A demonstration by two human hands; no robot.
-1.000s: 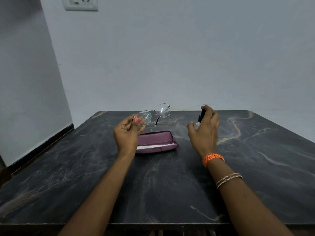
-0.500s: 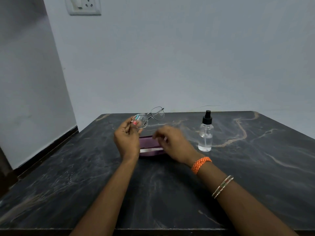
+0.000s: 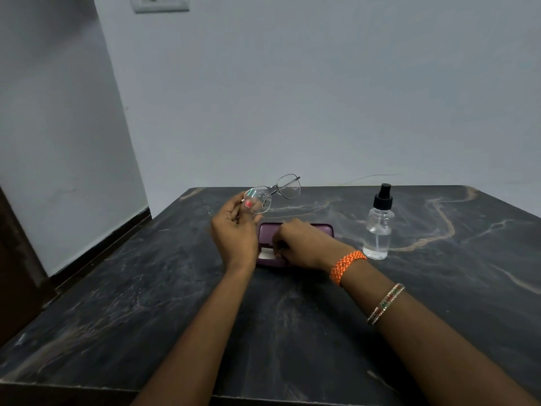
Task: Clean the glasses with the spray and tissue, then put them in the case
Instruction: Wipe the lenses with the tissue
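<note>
My left hand point(image 3: 234, 230) holds thin metal-framed glasses point(image 3: 288, 187) by one lens, raised above the table's far middle. Just below them lies an open purple case point(image 3: 317, 229) with a white tissue point(image 3: 265, 255) inside. My right hand point(image 3: 301, 244) rests over the case, fingers curled and pinched on the tissue's edge; it hides much of the case. A clear spray bottle point(image 3: 378, 230) with a black nozzle stands upright to the right of the case, apart from both hands.
The dark marble table point(image 3: 146, 288) ends at a pale wall behind and a wall with a dark skirting on the left. A wall socket point(image 3: 159, 2) sits high up. My right wrist wears an orange band and bangles.
My right hand let go of the spray bottle, which now stands on the table, and moved left onto the case and tissue. My left hand kept the glasses raised.
</note>
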